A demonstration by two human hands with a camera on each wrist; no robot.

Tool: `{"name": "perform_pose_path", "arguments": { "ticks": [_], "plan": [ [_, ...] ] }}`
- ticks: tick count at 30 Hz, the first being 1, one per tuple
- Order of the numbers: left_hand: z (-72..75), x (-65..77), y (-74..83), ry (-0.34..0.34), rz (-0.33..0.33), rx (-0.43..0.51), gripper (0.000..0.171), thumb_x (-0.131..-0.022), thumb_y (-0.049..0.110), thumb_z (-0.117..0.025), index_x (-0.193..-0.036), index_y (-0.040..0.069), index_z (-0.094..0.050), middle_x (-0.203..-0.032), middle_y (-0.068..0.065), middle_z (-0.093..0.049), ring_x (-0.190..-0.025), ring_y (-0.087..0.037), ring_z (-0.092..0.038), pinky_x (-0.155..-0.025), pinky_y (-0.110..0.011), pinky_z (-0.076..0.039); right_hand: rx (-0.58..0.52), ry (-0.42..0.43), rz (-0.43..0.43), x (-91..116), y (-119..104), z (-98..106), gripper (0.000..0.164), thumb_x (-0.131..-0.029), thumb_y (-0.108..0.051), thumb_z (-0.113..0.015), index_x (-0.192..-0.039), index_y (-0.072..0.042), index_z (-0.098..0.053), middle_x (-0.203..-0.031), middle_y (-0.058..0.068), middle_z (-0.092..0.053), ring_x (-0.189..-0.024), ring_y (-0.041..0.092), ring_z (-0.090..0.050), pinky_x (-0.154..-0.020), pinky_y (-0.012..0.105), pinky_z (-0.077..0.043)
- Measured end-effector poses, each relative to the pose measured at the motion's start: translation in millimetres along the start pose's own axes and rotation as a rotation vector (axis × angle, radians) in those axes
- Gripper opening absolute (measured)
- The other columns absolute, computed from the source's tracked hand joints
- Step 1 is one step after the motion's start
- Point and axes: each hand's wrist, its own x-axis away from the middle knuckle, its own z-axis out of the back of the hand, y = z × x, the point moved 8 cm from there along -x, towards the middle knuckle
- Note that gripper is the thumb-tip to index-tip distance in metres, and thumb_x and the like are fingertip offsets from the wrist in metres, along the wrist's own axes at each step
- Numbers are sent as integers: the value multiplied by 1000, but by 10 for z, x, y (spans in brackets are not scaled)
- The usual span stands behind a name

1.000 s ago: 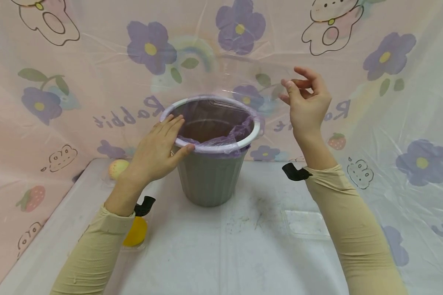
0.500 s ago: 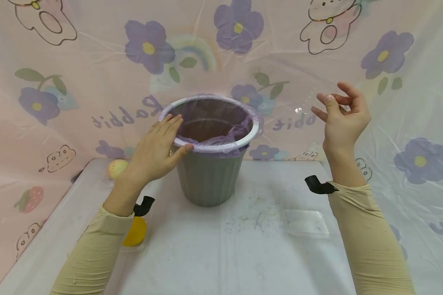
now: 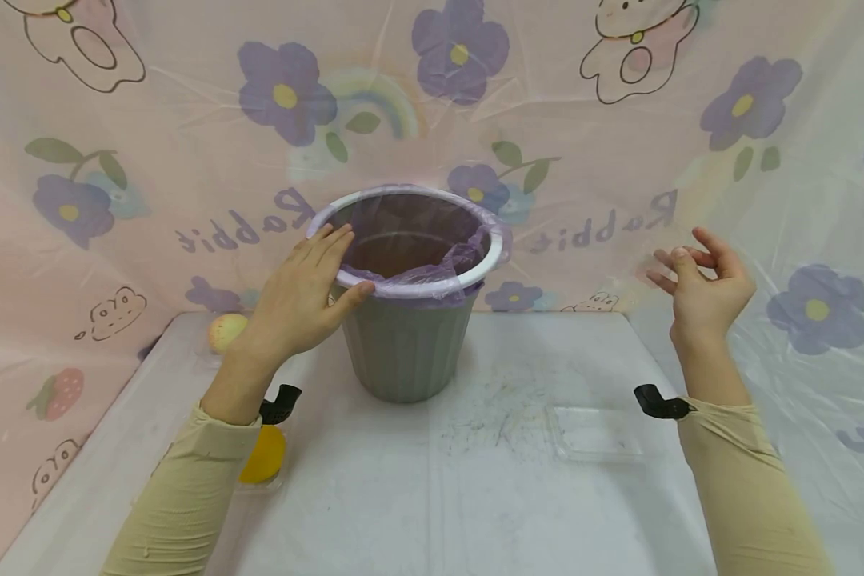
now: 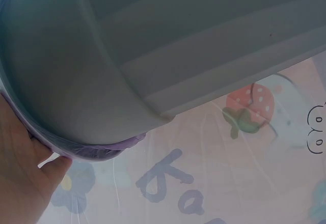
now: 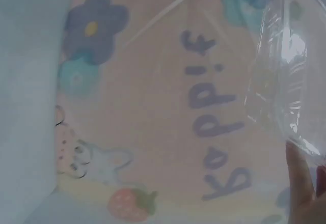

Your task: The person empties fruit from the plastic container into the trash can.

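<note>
A grey trash can [image 3: 406, 352] stands upright at the back, a purple trash bag [image 3: 432, 274] lining it and folded over its white rim. My left hand [image 3: 295, 300] rests on the rim's left side, fingers straight, thumb on the front edge. In the left wrist view the thumb of that left hand [image 4: 25, 168] touches the bagged rim. Off to the right, in the air, my right hand [image 3: 713, 288] has thumb and fingers together. It pinches a shiny, clear plastic piece [image 5: 295, 76], best seen in the right wrist view; its full shape cannot be made out.
Left of the can sits a pale yellow-pink round thing [image 3: 226, 332]. A deep yellow round thing [image 3: 265, 454] in a clear tray is partly behind the left forearm. A clear plastic tray [image 3: 598, 434] lies at right, near dark smudges [image 3: 504, 424] on the white table.
My right hand has moved right and down, away from the can, carrying the clear plastic piece out from over the can. The left hand has stayed on the rim.
</note>
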Motion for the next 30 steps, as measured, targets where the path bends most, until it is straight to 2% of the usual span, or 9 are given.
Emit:
{"name": "perform_pose_path", "arguments": {
  "ticks": [3,8,12,15,20,24,27,30],
  "plan": [
    [0,8,-8,4,1,-2,91,-105,70,-31,-161,-2,-32,-169,-15,-31,-158,-34,-20,-130,-46,-11,55,-31,-79,-28,163,114,40,-92,10,-70,-129,-4,-70,-98,10,-52,-78,20,-79,-65,32,-63],
    [-6,17,-13,7,-1,-7,91,-105,70,-30,-161,-2,-32,-168,-15,-31,-158,-34,-21,-130,-46,-12,215,-111,-195,-92,466,280,49,-96,6,-68,-143,-3,-60,-100,8,-50,-75,11,-77,-63,28,-63],
    [-4,12,-10,9,-4,-9,91,-105,70,-31,-161,-1,-32,-169,-14,-31,-158,-34,-21,-130,-47,-12,318,-201,-258,-147,697,386,44,-98,3,-66,-141,-4,-59,-99,6,-50,-73,10,-77,-63,28,-63],
    [1,6,-8,12,-9,-13,91,-105,70,-31,-161,-1,-32,-169,-15,-31,-158,-34,-21,-130,-47,-13,398,-253,-304,-183,853,456,40,-100,1,-65,-139,-3,-59,-95,3,-57,-73,11,-77,-64,29,-63],
    [11,-6,-5,18,-12,-16,92,-104,71,-32,-160,-2,-33,-168,-15,-32,-158,-34,-21,-130,-48,-13,598,-362,-329,-246,1086,532,53,-104,-3,-60,-153,7,-43,-87,-9,-64,-75,6,-76,-69,28,-64],
    [8,-10,-9,14,-9,-19,92,-104,71,-31,-161,-1,-33,-169,-14,-31,-158,-34,-21,-130,-47,-13,771,-440,-320,-283,1255,584,53,-107,-8,-56,-154,9,-39,-87,-16,-63,-77,3,-75,-75,29,-64],
    [6,-10,-10,11,-9,-21,92,-104,72,-30,-161,-1,-32,-169,-14,-31,-158,-33,-21,-130,-47,-12,844,-463,-317,-302,1358,625,50,-108,-8,-54,-153,10,-42,-90,-12,-63,-78,4,-75,-76,31,-64],
    [8,-7,-10,15,-11,-24,93,-104,72,-30,-161,-1,-33,-169,-14,-31,-158,-34,-21,-130,-47,-13,904,-467,-327,-315,1447,662,48,-108,-6,-53,-151,10,-44,-100,2,-66,-78,6,-75,-75,32,-64]
  ]
}}
